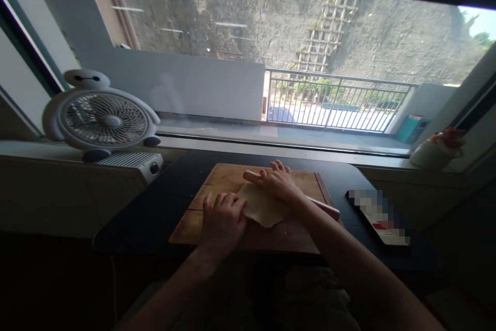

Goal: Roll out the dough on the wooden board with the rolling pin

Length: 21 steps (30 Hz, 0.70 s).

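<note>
A thin, pale sheet of dough (265, 208) lies on a wooden cutting board (211, 178). At its left edge is my left hand (225, 217), fingers bent and closed on the rim of the dough; the thumb is mostly hidden. My right hand (278, 182) lies over a wooden rolling pin (252, 177), its palm pressed on the pin and the fingers reaching past it. The pin slants across the far right part of the dough, and its other end shows beyond my right forearm.
The board rests on a dark table (155, 207). On the table's right lies a flat, partly blurred object (382, 222). A white fan (110, 120) stands at the left by the window, and a pale pot (434, 155) is on the right sill.
</note>
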{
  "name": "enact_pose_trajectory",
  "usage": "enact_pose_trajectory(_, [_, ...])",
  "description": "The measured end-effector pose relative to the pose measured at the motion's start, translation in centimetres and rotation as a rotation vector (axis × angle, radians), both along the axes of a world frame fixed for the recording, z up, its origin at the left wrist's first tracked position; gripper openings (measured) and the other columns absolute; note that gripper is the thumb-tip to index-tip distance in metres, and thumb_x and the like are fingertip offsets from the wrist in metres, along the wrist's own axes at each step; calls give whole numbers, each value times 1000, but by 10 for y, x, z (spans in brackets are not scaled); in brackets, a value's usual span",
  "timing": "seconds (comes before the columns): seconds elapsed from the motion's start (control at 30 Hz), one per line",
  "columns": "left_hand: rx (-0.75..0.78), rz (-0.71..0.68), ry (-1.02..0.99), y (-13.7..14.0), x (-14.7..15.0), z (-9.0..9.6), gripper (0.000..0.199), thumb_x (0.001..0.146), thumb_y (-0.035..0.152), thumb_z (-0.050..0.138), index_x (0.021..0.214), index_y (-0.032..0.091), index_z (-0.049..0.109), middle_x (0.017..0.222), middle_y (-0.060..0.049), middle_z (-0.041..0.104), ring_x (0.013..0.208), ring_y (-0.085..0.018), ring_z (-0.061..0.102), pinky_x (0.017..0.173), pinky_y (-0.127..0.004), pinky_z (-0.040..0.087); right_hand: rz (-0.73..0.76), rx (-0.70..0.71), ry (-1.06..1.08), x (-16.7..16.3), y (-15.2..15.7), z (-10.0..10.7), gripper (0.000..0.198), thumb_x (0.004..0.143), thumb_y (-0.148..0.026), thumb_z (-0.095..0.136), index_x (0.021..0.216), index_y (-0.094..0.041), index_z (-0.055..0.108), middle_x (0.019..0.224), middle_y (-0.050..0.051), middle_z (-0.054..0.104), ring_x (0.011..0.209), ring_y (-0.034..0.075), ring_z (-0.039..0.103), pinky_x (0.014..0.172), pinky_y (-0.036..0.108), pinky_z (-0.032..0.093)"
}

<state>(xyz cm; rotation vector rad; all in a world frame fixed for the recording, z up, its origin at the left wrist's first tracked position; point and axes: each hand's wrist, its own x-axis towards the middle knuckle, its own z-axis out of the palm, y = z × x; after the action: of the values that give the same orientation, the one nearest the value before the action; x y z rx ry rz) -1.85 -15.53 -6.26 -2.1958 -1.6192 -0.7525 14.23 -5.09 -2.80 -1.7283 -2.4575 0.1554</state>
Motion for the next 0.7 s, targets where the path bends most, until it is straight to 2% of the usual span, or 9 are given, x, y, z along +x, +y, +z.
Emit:
enact_pose_trajectory(0.1, [12,-73,-27,2,-2,-4,22,82,18,47,93,23,65,93,-5,63,93,-23,53,101,-56,21,168,91,32,-1,-18,-8,45,94,-44,16,134,-39,35,142,0,31,134,26,13,104,49,14])
enact_pose_trajectory(0.17, [33,-135,-41,0,-2,-6,23,83,18,46,94,23,65,93,-4,63,94,-21,53,103,-55,18,239,118,35,0,-17,-11,45,93,-47,16,134,-40,34,143,-1,30,134,24,13,105,48,14])
enact_pose_trajectory(0.2, [37,-158,-46,-1,-1,-7,23,84,18,45,96,23,65,94,-4,63,95,-21,53,104,-55,17,218,121,29,2,-11,-10,47,93,-49,16,133,-38,37,143,0,29,134,25,12,105,49,14])
enact_pose_trajectory(0.33, [13,-211,-62,-5,0,-9,26,84,16,45,99,24,64,94,-3,62,97,-20,53,105,-56,14,-16,46,-25,4,19,-4,53,88,-57,25,122,-27,53,143,9,29,133,35,9,101,58,14])
enact_pose_trajectory(0.43, [-10,-229,-78,-7,3,-11,24,84,17,46,98,24,64,92,-3,62,96,-20,53,105,-56,13,36,11,8,-2,16,-9,55,90,-54,17,126,-26,48,142,9,31,134,33,12,101,57,16])
enact_pose_trajectory(0.5, [-16,-237,-91,-9,5,-12,22,85,20,46,96,24,65,92,-3,62,96,-19,53,106,-54,13,140,74,43,-7,5,-16,56,92,-50,11,130,-25,43,144,7,29,135,27,11,103,52,15])
enact_pose_trajectory(0.57, [-21,-249,-93,-10,5,-12,22,86,21,46,97,24,64,93,-3,62,97,-19,52,106,-53,13,171,134,51,-9,0,-20,56,93,-49,10,128,-24,46,145,6,27,135,25,10,104,49,13])
enact_pose_trajectory(0.63, [-33,-260,-79,-9,3,-9,24,86,20,44,99,24,63,95,-3,62,99,-18,52,107,-51,15,89,125,32,-7,6,-18,56,91,-53,13,119,-27,53,142,7,31,133,29,13,102,53,15])
enact_pose_trajectory(0.7, [-69,-289,-29,-4,-2,-3,24,84,19,46,101,24,62,99,-3,61,101,-18,51,106,-49,18,-37,118,15,-4,18,-12,58,88,-61,19,110,-27,60,134,10,41,127,33,25,97,53,22])
